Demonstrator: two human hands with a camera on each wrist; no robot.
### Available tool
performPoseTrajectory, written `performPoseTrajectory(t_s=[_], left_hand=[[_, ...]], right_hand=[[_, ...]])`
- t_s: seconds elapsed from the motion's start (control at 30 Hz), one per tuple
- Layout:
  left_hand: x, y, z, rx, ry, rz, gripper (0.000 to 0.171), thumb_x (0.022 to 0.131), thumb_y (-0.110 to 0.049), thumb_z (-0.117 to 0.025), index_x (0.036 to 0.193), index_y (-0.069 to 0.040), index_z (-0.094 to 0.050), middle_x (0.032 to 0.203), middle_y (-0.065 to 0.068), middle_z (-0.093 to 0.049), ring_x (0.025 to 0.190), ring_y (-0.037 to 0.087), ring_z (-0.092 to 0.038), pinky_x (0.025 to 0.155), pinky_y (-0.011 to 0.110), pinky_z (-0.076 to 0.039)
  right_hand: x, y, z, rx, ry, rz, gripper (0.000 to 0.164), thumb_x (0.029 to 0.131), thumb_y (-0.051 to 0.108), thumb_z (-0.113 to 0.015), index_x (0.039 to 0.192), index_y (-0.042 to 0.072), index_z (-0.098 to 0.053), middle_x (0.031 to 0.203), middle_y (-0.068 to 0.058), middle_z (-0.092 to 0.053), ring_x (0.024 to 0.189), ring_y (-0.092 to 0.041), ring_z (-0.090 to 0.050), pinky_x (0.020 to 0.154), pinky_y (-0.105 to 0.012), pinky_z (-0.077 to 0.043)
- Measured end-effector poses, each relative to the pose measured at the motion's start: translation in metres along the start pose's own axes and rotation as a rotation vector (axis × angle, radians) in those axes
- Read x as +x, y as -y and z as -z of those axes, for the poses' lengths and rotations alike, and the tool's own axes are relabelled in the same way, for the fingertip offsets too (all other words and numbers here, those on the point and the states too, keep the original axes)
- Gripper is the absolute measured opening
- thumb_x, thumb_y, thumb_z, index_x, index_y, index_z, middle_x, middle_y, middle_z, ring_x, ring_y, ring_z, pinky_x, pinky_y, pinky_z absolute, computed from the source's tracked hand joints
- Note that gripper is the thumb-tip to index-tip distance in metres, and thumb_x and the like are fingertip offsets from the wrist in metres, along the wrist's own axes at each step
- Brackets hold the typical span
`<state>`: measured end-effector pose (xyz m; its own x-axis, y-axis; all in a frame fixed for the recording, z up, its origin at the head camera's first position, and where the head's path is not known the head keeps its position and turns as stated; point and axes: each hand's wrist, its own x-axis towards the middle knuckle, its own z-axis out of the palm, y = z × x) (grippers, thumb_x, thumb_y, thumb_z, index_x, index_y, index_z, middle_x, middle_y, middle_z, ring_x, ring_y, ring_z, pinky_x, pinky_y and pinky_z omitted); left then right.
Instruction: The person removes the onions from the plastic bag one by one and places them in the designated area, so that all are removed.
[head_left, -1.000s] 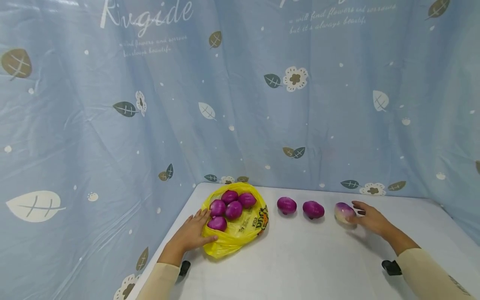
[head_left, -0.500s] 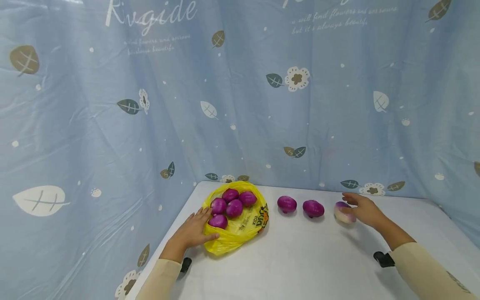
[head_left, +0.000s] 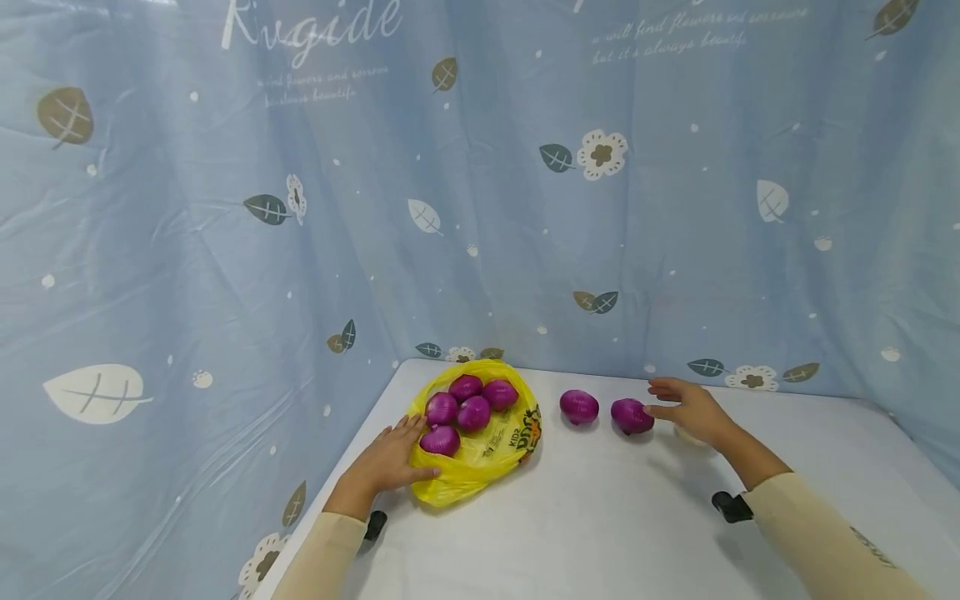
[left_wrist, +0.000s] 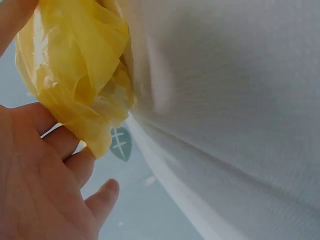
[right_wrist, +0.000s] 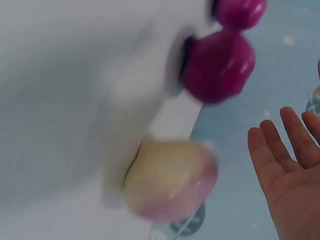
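Observation:
On the left of the head view, my left hand (head_left: 381,462) rests at the side of a yellow plastic bag (head_left: 491,462), fingers spread and thumb near the front folds. Its fingers touch the bag (left_wrist: 80,65) in the left wrist view. Several purple onions (head_left: 474,414) lie inside the bag mouth. My right hand (head_left: 693,410), fingers extended and holding nothing, hovers beside a purple onion (head_left: 632,416). Farther left sits another purple onion (head_left: 579,407). The hand partly hides a white and purple turnip (head_left: 692,438), which shows whole in the right wrist view as a turnip (right_wrist: 170,182).
A white table (head_left: 570,517) carries everything and narrows toward the back. Blue printed curtain (head_left: 480,208) hangs close behind its far and left edges. Black camera mounts (head_left: 731,507) stick out under the wrists.
My right hand has left the turnip and moved left toward the nearer purple onion. The left hand stays at the bag. The head view has shifted slightly.

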<state>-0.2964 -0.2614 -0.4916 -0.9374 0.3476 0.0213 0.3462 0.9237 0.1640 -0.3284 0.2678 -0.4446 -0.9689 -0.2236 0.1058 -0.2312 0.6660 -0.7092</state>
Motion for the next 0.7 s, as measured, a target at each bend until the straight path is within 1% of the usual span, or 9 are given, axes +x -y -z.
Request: performPoseTrajectory(t_s=[0.13, 0.23, 0.3, 0.37, 0.43, 0.53, 0.6, 0.7], left_hand=[[0.002, -0.002, 0.001, -0.056, 0.013, 0.024, 0.107, 0.075, -0.069, -0.067, 0.150, -0.001, -0.034, 0.153, 0.013, -0.035, 0.142, 0.036, -0.026, 0.113, 0.056, -0.020], [0.003, -0.003, 0.001, -0.091, 0.038, 0.047, 0.105, 0.074, -0.065, -0.071, 0.148, 0.001, -0.037, 0.148, 0.014, -0.043, 0.140, 0.038, -0.031, 0.112, 0.056, -0.022], [0.004, -0.004, 0.001, -0.094, 0.058, 0.046, 0.099, 0.075, -0.064, -0.071, 0.145, 0.000, -0.043, 0.145, 0.015, -0.046, 0.139, 0.038, -0.032, 0.111, 0.057, -0.023], [0.004, -0.004, 0.001, -0.076, 0.074, 0.032, 0.090, 0.076, -0.063, -0.070, 0.141, -0.004, -0.051, 0.145, 0.017, -0.046, 0.138, 0.039, -0.032, 0.110, 0.058, -0.024], [0.005, -0.004, 0.000, -0.054, 0.084, 0.007, 0.079, 0.078, -0.062, -0.069, 0.136, -0.011, -0.059, 0.145, 0.018, -0.045, 0.138, 0.041, -0.032, 0.109, 0.060, -0.025], [0.005, -0.005, 0.000, -0.038, 0.089, -0.026, 0.064, 0.080, -0.060, -0.068, 0.131, -0.022, -0.065, 0.147, 0.021, -0.042, 0.138, 0.043, -0.030, 0.109, 0.061, -0.025], [0.005, -0.005, 0.001, -0.044, 0.090, -0.039, 0.062, 0.080, -0.059, -0.069, 0.132, -0.026, -0.064, 0.147, 0.022, -0.041, 0.138, 0.044, -0.029, 0.109, 0.061, -0.025], [0.005, -0.005, 0.001, -0.049, 0.084, -0.037, 0.066, 0.080, -0.060, -0.069, 0.137, -0.028, -0.059, 0.149, 0.021, -0.038, 0.139, 0.043, -0.028, 0.110, 0.061, -0.024]], right_hand=[[0.006, 0.013, -0.015, 0.078, 0.021, -0.008, 0.066, 0.091, 0.028, -0.069, 0.142, -0.004, -0.042, 0.138, -0.024, -0.051, 0.129, -0.044, -0.043, 0.099, -0.055, -0.043], [0.009, 0.021, -0.025, 0.085, 0.033, 0.033, 0.063, 0.091, 0.028, -0.069, 0.140, -0.003, -0.045, 0.135, -0.024, -0.054, 0.126, -0.043, -0.047, 0.097, -0.052, -0.046], [0.010, 0.025, -0.031, 0.081, 0.034, 0.062, 0.061, 0.091, 0.027, -0.069, 0.138, -0.004, -0.047, 0.132, -0.024, -0.056, 0.123, -0.043, -0.050, 0.095, -0.051, -0.047], [0.012, 0.027, -0.035, 0.088, 0.039, 0.076, 0.059, 0.091, 0.026, -0.069, 0.138, -0.004, -0.048, 0.131, -0.025, -0.056, 0.121, -0.043, -0.052, 0.095, -0.050, -0.048], [0.013, 0.029, -0.037, 0.097, 0.043, 0.080, 0.059, 0.091, 0.025, -0.069, 0.138, -0.005, -0.047, 0.130, -0.025, -0.056, 0.120, -0.043, -0.053, 0.094, -0.050, -0.048], [0.014, 0.028, -0.040, 0.116, 0.053, 0.052, 0.058, 0.091, 0.024, -0.069, 0.138, -0.003, -0.048, 0.131, -0.024, -0.056, 0.120, -0.043, -0.052, 0.094, -0.048, -0.049], [0.015, 0.027, -0.042, 0.125, 0.064, 0.047, 0.058, 0.091, 0.023, -0.069, 0.138, -0.003, -0.048, 0.132, -0.025, -0.055, 0.120, -0.042, -0.052, 0.093, -0.047, -0.050], [0.017, 0.025, -0.047, 0.143, 0.066, 0.052, 0.056, 0.091, 0.021, -0.070, 0.137, -0.004, -0.049, 0.130, -0.026, -0.056, 0.119, -0.042, -0.053, 0.093, -0.047, -0.050]])
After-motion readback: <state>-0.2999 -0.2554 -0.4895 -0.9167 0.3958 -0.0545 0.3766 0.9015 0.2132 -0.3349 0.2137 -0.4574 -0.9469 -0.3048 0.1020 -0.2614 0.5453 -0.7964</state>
